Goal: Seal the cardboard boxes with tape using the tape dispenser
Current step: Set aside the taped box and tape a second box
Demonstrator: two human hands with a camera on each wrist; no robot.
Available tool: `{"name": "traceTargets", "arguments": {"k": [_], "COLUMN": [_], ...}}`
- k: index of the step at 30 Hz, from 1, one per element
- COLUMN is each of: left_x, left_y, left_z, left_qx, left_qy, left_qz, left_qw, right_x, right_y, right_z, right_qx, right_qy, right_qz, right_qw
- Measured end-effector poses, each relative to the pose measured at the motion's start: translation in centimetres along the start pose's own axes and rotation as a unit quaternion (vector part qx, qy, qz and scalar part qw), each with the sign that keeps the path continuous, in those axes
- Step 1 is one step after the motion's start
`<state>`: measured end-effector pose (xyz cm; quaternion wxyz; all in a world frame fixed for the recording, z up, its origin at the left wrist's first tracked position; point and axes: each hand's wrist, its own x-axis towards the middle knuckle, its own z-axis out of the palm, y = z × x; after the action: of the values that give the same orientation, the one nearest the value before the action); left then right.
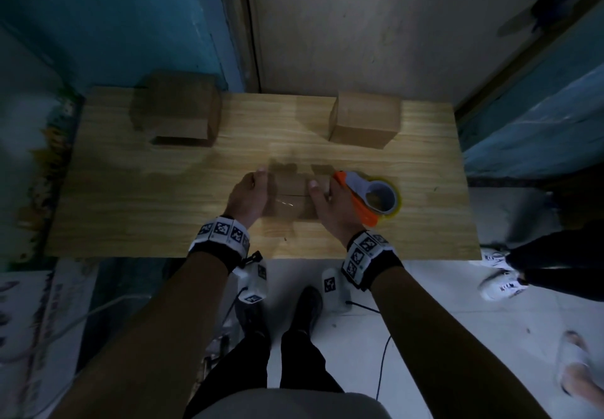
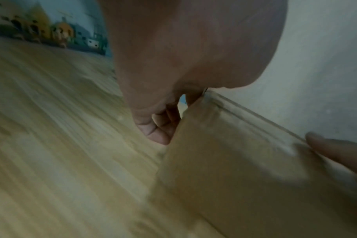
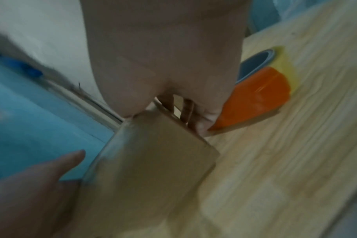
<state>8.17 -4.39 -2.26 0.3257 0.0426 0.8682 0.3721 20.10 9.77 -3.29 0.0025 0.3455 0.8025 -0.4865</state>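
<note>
The small cardboard box (image 1: 290, 197) sits near the counter's (image 1: 130, 209) front edge, gripped between the left hand (image 1: 249, 197) and right hand (image 1: 330, 206), its seam running hand to hand, with the tape dispenser (image 1: 372, 197) touching the right hand's outer side.

Dim, bluish light, head view bowed at edges, wrist views motion-blurred (soft throughout)
</note>
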Motion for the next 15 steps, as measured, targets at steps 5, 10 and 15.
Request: {"name": "traceTargets", "arguments": {"k": [5,10,15], "left_x": [0.9,1.0,-0.6], "left_y": [1.9,0.9,-1.3], "left_z": [-2.1,-3.5,-2.8], "left_qx": [-0.078,-0.095,-0.269], "left_qy": [0.093,0.083,0.018], "left_qz": [-0.014,0.042,0.019], "left_qw": [0.993,0.991,0.963], "right_x": [0.0,0.1,-1.0], "right_y": [-1.9,-1.1,-0.2], "right_z": [-0.2,0.3,1.1], "right_qx": [0.158,0.219,0.214], "right_qy": [0.071,0.051,0.026], "right_qz": [-0.023,-0.012,-0.058], "right_qw": [0.985,0.974,0.975]}}
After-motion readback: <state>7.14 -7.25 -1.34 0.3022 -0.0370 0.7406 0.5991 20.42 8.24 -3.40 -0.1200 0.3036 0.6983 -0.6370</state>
